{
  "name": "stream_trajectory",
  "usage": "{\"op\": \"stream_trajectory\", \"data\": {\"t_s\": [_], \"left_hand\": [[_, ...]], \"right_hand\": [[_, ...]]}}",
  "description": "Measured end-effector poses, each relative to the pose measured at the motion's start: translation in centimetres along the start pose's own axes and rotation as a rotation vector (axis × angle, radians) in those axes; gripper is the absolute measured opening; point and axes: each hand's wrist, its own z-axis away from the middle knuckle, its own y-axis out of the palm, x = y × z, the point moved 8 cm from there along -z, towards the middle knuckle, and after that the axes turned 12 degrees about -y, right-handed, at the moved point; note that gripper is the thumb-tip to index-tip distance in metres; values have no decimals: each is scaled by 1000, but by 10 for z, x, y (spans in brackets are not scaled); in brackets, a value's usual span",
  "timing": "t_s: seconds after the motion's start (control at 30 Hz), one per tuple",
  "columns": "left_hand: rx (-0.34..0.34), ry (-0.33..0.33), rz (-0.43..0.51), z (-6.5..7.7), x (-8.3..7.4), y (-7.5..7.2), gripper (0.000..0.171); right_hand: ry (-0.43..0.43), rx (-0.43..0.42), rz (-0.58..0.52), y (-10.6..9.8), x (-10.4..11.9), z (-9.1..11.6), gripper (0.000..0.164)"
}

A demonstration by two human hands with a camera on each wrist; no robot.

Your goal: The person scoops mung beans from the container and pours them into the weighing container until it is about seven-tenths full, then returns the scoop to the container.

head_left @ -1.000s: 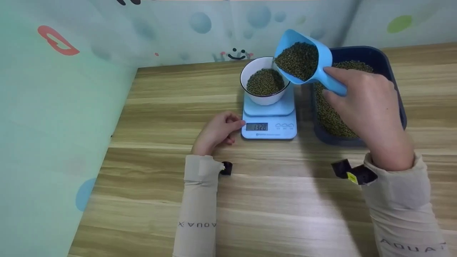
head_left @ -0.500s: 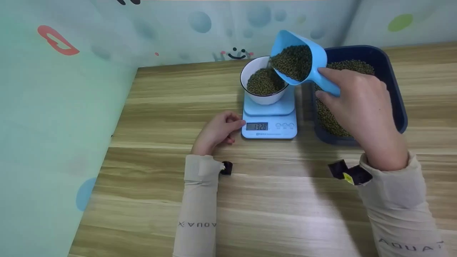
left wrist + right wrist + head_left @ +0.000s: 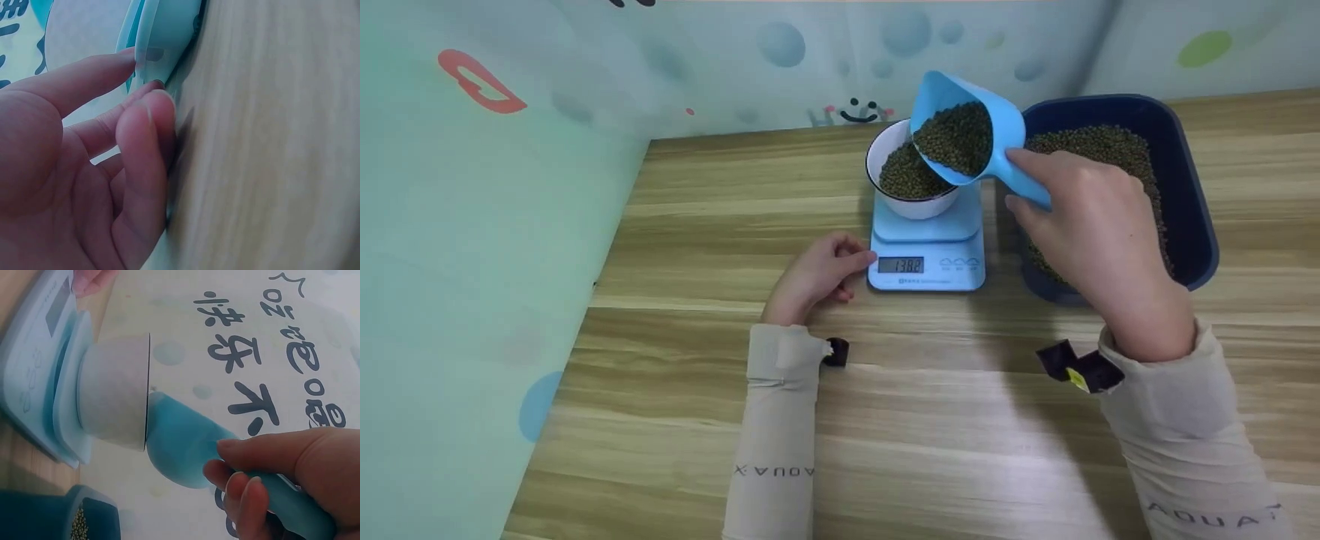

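A blue scoop [image 3: 1006,135] heaped with mung beans [image 3: 960,139] tilts over the right rim of a white bowl [image 3: 921,206]. My right hand [image 3: 1099,225] grips its handle, thumb and fingers curled round it in the right wrist view. Dark-rimmed and partly filled with the same beans, the bowl stands on a light blue kitchen scale [image 3: 928,279] whose display reads about 138.2. At the scale's left edge my left hand [image 3: 825,270] pinches the side between thumb and index finger, its other fingers curled, as the left wrist view shows.
To the right of the scale stands a dark blue tub [image 3: 1192,195] of mung beans, partly hidden under the right hand. A printed sheet [image 3: 780,97] rises along the back and left of the wooden table [image 3: 720,247].
My right hand has moved left with the scoop, farther over the bowl. The display has gone from 132.8 to about 138.2. The left hand has stayed in place.
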Motion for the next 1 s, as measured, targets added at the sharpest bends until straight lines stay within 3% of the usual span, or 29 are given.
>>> {"op": "stream_trajectory", "data": {"t_s": [0.3,0.57,1.0], "left_hand": [[0,0,4,1,0,-1,26],[-16,46,-12,1,-2,-1,25],[1,23,4,3,-2,0,23]], "right_hand": [[-25,-11,33,2,7,-2,40],[-40,-25,53,1,10,-2,43],[-22,-25,21,-1,7,-2,46]]}}
